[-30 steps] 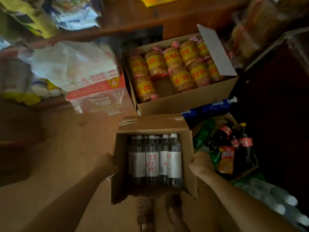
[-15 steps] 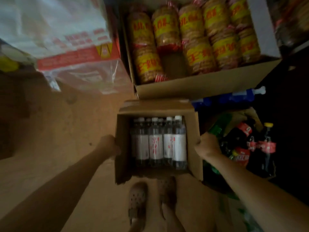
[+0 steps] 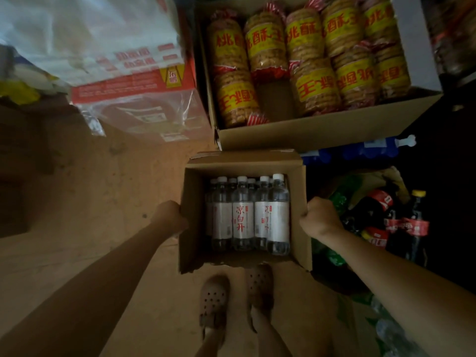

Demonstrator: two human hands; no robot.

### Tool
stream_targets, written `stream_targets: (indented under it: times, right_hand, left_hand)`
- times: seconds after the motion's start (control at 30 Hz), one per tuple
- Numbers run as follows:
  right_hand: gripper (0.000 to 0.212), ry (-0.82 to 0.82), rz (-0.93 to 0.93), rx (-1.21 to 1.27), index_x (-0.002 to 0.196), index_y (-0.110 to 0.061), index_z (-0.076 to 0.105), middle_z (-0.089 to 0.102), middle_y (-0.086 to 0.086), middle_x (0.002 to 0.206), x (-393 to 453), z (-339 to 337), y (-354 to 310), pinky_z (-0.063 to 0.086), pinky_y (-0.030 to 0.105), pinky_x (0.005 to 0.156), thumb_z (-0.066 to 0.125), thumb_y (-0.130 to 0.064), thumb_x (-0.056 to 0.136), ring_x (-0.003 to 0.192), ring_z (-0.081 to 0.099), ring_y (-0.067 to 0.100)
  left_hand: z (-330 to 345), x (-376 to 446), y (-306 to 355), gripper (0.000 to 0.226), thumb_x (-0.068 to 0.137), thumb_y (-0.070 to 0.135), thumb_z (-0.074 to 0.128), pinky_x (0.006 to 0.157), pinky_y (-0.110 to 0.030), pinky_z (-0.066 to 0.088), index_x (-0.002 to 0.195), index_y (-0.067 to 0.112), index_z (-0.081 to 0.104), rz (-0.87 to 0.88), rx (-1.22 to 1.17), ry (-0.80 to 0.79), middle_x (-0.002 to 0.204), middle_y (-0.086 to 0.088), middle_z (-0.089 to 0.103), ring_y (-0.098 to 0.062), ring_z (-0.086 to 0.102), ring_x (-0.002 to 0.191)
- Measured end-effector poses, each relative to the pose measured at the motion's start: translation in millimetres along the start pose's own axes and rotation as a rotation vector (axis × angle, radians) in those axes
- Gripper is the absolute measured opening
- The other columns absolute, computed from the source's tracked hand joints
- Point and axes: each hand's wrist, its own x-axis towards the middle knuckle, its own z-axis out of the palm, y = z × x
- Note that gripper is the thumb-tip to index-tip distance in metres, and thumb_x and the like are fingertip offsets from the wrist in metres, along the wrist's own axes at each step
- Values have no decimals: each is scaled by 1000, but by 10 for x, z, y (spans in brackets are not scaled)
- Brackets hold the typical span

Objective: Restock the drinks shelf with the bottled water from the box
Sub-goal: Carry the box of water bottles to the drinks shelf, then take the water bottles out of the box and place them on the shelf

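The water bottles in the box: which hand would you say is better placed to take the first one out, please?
Probably the right hand: it grips the box wall right beside the bottles, which crowd that side. The left hand grips the far wall, across a gap.

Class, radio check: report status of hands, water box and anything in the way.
Left hand and right hand grip the box sides. Water bottles all inside. Biscuit carton directly ahead; soda bottles beside right hand.

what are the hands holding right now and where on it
Both hands hold the cardboard box of water bottles: the left hand grips its left wall, the right hand its right wall.
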Motion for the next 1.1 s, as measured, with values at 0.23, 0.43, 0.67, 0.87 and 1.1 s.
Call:
stream_targets:
  times: [0.23, 0.43, 0.67, 0.87, 1.1]
  right_hand:
    - [32, -28, -59, -58, 64, -15, 40, 47, 1, 72, -45, 16, -46, 39, 22, 52, 59, -3, 87, 71, 53, 19]
    - [29, -21, -105, -114, 68, -16, 42, 53, 5, 86, 6, 8, -165, 45, 26, 65, 60, -4, 88, 86, 60, 24]
    - [37, -39, -10, -22, 54, -13, 43, 45, 3, 58, 51, 84, 191, 32, 24, 46, 55, -2, 88, 54, 45, 17]
    - [14, -71, 25, 22, 83, -10, 58, 59, 5, 82, 64, 128, 117, 44, 26, 54, 69, -18, 83, 73, 58, 21]
    - [46, 106, 41, 318, 126, -8, 55, 60, 9, 123, -171, 75, 82, 48, 30, 80, 70, -17, 83, 108, 59, 25]
  left_hand:
    - [88, 12, -248, 9, 79, 5, 65, 72, -40, 58, 84, -3, 65, -29, -42, -5, 84, -20, 69, -32, 68, 77]
    - [57, 63, -334, 18, 78, 2, 68, 75, -43, 58, 94, -5, 66, -58, -94, -9, 84, -20, 70, -31, 69, 74]
    - [266, -185, -235, 16, 82, 6, 63, 74, -38, 56, 96, -3, 63, -11, -64, -76, 89, -19, 68, -32, 68, 83]
    - [126, -179, -214, 29, 82, 9, 67, 85, -46, 56, 109, -3, 65, -5, -189, 1, 96, -20, 70, -32, 69, 85]
    - [130, -488, -115, 40, 89, 25, 62, 80, -31, 51, 127, 14, 56, 135, -376, 334, 121, 1, 63, -17, 62, 103]
